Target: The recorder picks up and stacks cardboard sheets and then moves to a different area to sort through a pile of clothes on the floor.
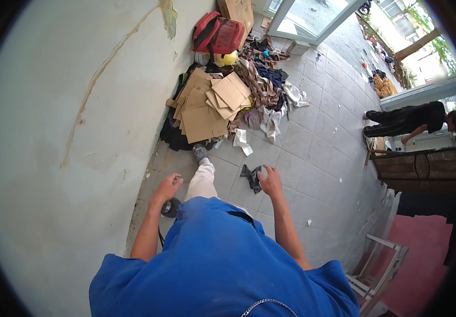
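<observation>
Dark cloth (252,179) lay on the tiles (318,140) near the frame's centre, just beside the right hand (270,182), whose fingers were loosely parted and gripped nothing visible. Left of centre, the left hand (167,187) was half curled, and whether it held anything could not be told. Cardboard (204,124) lay on piled clothes (271,76) at upper centre, below a red bag (226,36), while a person (418,119) in black stood near the right edge.
</observation>
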Tool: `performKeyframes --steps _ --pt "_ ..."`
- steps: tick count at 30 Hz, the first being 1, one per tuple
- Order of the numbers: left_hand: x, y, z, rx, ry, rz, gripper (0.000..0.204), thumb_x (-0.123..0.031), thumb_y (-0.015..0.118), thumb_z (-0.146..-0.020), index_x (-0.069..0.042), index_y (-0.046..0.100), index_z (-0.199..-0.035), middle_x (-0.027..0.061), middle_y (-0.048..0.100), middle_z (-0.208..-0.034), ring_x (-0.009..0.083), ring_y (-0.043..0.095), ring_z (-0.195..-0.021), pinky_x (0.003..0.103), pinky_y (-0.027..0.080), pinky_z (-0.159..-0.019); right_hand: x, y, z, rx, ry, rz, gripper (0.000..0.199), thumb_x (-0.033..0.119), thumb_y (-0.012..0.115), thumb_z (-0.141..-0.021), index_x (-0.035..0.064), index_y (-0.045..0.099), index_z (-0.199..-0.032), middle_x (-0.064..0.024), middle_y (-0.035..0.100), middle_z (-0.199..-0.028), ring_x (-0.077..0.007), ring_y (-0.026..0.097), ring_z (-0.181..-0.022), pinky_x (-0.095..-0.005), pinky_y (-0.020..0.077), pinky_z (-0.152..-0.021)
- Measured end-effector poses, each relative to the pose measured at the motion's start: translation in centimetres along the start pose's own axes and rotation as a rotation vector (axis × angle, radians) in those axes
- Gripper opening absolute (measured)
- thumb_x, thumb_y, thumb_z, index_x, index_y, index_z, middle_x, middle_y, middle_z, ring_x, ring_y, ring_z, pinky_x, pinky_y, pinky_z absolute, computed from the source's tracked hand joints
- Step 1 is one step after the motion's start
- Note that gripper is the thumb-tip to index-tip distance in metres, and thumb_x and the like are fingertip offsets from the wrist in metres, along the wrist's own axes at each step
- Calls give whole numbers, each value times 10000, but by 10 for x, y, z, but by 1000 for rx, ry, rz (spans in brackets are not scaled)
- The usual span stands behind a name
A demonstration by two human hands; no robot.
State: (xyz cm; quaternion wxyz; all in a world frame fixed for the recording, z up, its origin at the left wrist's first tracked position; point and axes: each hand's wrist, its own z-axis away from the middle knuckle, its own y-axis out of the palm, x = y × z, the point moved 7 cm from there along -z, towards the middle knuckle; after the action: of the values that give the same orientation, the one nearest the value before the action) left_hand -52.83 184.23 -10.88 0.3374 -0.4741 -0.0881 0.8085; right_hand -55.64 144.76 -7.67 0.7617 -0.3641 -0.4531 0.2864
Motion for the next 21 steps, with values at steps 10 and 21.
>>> performKeyframes --steps 10,21 --pt "-140 -15 -197 73 138 14 350 -282 578 -857 -15 563 -1083 157 623 -1011 274 604 -930 344 475 -808 37 -13 -139 40 52 -89 465 289 612 -807 35 529 -1187 -250 500 -1171 -375 466 -1117 -405 378 -961" --pt "-137 63 -362 2 -80 173 330 -294 576 -864 -21 564 -1049 130 637 -935 242 615 -851 324 482 -746 -42 64 -408 295 -74 -9 408 260 641 -780 33 550 -1105 -247 526 -1094 -380 482 -1064 -427 406 -913"
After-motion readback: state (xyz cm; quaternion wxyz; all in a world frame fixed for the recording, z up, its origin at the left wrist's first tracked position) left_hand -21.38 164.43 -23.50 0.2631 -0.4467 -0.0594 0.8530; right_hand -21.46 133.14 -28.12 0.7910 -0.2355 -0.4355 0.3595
